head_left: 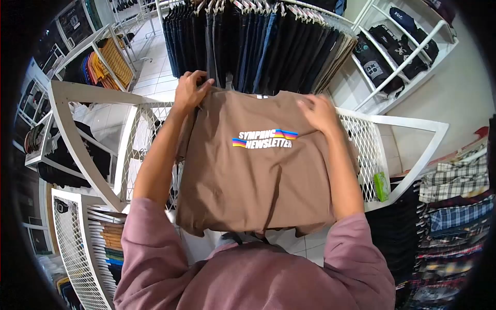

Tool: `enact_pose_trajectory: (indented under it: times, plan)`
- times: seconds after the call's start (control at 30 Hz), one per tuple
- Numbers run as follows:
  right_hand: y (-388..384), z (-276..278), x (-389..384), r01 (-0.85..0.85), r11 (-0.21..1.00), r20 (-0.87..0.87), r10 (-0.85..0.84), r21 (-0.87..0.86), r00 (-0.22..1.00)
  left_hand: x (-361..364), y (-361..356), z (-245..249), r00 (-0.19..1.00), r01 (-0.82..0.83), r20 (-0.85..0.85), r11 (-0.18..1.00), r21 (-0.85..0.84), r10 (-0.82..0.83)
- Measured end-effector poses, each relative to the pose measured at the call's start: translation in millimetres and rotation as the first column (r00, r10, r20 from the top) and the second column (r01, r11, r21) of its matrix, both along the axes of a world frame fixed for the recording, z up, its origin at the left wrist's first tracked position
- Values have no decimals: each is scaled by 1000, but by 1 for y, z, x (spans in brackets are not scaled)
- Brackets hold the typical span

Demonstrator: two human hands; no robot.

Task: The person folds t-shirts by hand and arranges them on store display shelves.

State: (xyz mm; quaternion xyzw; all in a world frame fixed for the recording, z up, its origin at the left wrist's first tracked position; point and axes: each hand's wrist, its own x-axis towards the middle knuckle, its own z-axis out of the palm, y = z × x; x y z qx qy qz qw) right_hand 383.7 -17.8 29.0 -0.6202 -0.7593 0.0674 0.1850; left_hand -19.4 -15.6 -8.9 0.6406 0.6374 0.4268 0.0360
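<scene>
A brown T-shirt (248, 181) is spread front side up over a white mesh table, its lower edge toward my body. White lettering with coloured stripes crosses its chest. My left hand (192, 92) is at the shoulder on the left of the collar, fingers bent and closed on the cloth. On the other shoulder, my right hand (321, 113) grips the fabric, thumb on top; its fingertips are slightly blurred. Several creases run through the lower half of the shirt.
The white mesh table (368, 155) has angled side frames, and a green packet (381, 186) sits at its right. Dark trousers (248, 51) hang on a rail ahead. Bags and caps fill a wall shelf (400, 67). Plaid shirts (454, 217) hang at right, more clothes (111, 237) at left.
</scene>
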Motion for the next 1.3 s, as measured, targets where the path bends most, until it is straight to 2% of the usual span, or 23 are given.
enact_pose_trajectory:
  times: [0.03,0.07,0.1,0.17,0.2,0.23,0.3,0.33,0.37,0.43,0.5,0.57,0.77,0.8,0.83,0.87,0.9,0.97,1.03,1.1,1.17,1.23,1.3]
  plan:
    - [-10,-5,22,133,991,64,-133,-9,989,0,-13,3,973,1,-225,976,217,49]
    - [-15,-13,40,264,965,126,-261,-7,957,5,-36,16,974,24,-227,986,167,15]
    - [-21,-17,53,263,965,124,-260,-5,958,11,-60,25,975,74,-217,990,119,-47]
    - [-31,-23,71,321,946,60,-318,-46,946,38,-120,50,981,148,-117,988,-51,-153]
    - [-32,-26,75,274,961,-65,-276,-33,959,54,-152,57,983,177,-24,970,-169,-184]
    - [-30,-31,77,273,962,-72,-274,-33,959,60,-170,46,943,319,-54,940,-119,-327]
    - [-19,-41,78,298,954,-95,-293,40,951,94,-226,47,913,409,101,887,-216,-396]
    - [-11,-53,81,311,943,-98,-300,119,949,107,-250,49,924,379,74,873,-307,-375]
    - [-7,-57,85,314,942,-101,-303,118,948,121,-269,51,933,358,99,876,-324,-345]
    - [2,-58,88,334,937,-135,-319,105,938,137,-288,31,930,364,144,900,-242,-337]
    - [6,-66,92,341,926,-116,-325,163,939,148,-298,26,950,311,86,925,-216,-300]
    - [17,-71,101,339,932,-87,-329,127,940,152,-301,18,957,287,106,938,-192,-271]
    - [23,-61,117,174,985,-46,-174,-1,984,153,-302,13,959,269,134,951,-149,-250]
    - [28,-60,125,60,983,-280,-107,-172,954,153,-303,14,958,273,142,949,-161,-251]
    - [33,-61,137,-92,947,-505,-81,-308,859,153,-303,12,959,269,139,950,-161,-248]
    - [54,-70,155,-24,984,-273,-26,-179,962,152,-302,8,958,270,134,954,-132,-252]
    - [38,-55,146,176,981,-37,-174,84,984,152,-302,6,957,272,130,956,-104,-258]
    - [11,-33,109,307,845,-54,-316,437,947,153,-307,7,962,261,118,958,-114,-248]
    - [12,-45,90,44,907,-140,17,418,990,157,-307,7,965,252,105,960,-123,-240]
    - [-35,-11,39,-157,987,-113,158,14,981,162,-310,5,976,205,91,975,-81,-198]
    - [-46,-36,15,-266,959,-35,271,94,962,167,-310,6,979,192,93,976,-101,-182]
    - [-51,-31,4,-222,975,-46,223,26,974,169,-311,9,982,173,96,977,-121,-162]
    - [-52,-19,0,-184,982,-51,181,-43,982,170,-313,16,975,189,161,952,-240,-153]
